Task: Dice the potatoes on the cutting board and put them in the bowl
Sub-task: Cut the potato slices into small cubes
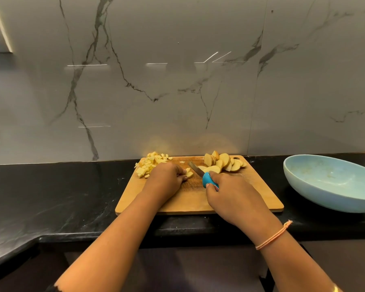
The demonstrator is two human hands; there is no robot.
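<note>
Knife point(196, 169) long axis diag., tip far-left; R hand point(230, 197) fist round its handle; L hand point(164, 178) curled on potato strips point(189, 174)

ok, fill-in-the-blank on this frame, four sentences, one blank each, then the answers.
The right hand grips a steel-bladed knife whose handle is ____.
The left hand holds a pale potato piece to the ____ of the blade.
The pile of small diced potato cubes sits at the wooden cutting board's back ____ corner.
The light blue oval bowl on the black stone countertop holds ____ potato.
Missing: blue; left; left; no.
</note>
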